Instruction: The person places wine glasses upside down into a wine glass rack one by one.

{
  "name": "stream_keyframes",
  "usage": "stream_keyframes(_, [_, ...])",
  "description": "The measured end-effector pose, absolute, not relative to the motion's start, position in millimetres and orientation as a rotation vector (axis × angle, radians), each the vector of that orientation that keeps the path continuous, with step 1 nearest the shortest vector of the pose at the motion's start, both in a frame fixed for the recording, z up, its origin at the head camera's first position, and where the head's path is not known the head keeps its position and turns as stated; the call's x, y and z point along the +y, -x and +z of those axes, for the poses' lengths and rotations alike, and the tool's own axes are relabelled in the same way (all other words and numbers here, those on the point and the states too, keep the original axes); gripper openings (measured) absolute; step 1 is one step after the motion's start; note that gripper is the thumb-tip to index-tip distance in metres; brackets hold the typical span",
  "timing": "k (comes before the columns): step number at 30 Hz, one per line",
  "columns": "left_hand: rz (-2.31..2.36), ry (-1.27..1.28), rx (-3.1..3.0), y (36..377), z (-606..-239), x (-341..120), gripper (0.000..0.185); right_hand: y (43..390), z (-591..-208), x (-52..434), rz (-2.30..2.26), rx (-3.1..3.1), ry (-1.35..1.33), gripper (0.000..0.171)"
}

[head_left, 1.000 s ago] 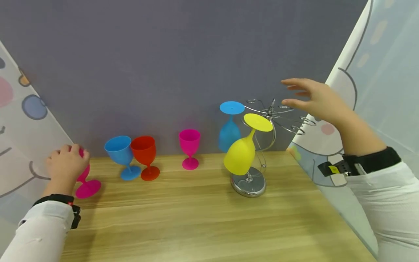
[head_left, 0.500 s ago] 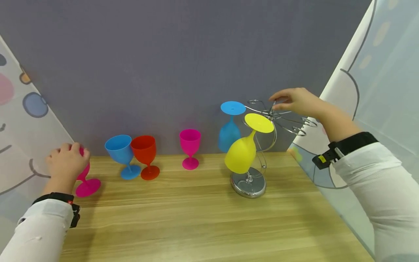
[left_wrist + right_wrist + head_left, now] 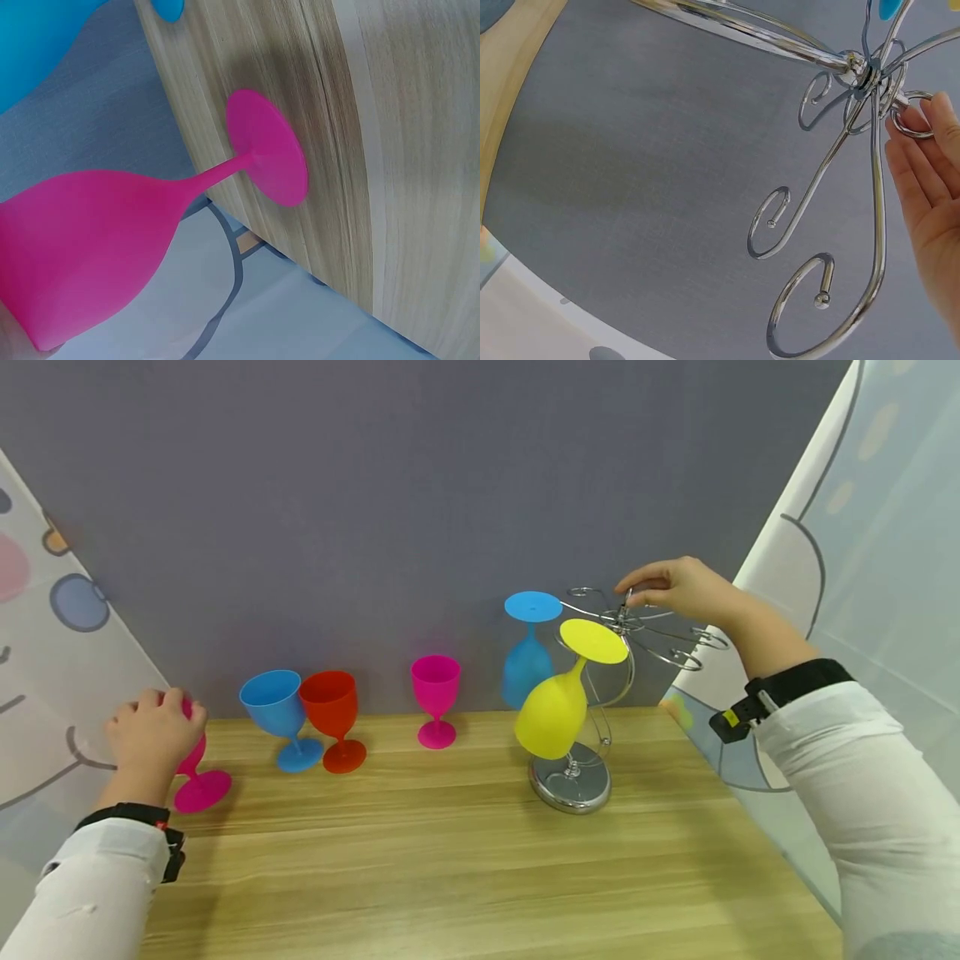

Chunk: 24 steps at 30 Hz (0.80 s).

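We see the left hand [image 3: 153, 739] at the left end of the wooden counter [image 3: 465, 868], its fingers curled round the bowl of a pink goblet [image 3: 97, 247]. The goblet stands on its round foot near the counter's edge, and from the left wrist view it looks tilted, with the stem running from the foot to the held bowl.

The right hand [image 3: 678, 592] is raised at the top of the chrome glass rack [image 3: 600, 693]. Its fingers [image 3: 915, 169] are drawn together on the small ring at the rack's hub, where the curled wire arms spread out. The rack stands on a round base toward the right of the counter.

Two goblets hang upside down from the rack: a yellow goblet [image 3: 558, 706] in front and a blue hanging goblet [image 3: 527, 656] behind it.

Between the hands we find three more standing upright near the grey back wall [image 3: 375, 510]: a blue goblet [image 3: 277, 714] touching a red goblet [image 3: 333, 714], and a second pink goblet [image 3: 435, 697] well apart from them.
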State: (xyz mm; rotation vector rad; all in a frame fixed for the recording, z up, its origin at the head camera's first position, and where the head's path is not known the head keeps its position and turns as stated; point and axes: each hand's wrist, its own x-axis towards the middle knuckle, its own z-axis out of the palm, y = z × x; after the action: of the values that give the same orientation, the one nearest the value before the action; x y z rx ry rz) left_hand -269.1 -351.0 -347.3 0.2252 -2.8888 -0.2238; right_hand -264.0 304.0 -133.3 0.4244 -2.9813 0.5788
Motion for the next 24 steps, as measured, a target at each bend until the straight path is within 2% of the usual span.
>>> stream_keyframes(12, [-0.225, -0.221, -2.873, 269.9, -349.9, -352.7, 0.052, 263.9, -140.2, 300.3, 0.624, -2.900, -0.416, 0.031])
stream_keyframes(24, [-0.209, -0.235, -2.893, 271.2, -349.9, -351.9, 0.053, 261.9, -140.8, 299.5, 0.606, -2.870, -0.397, 0.031])
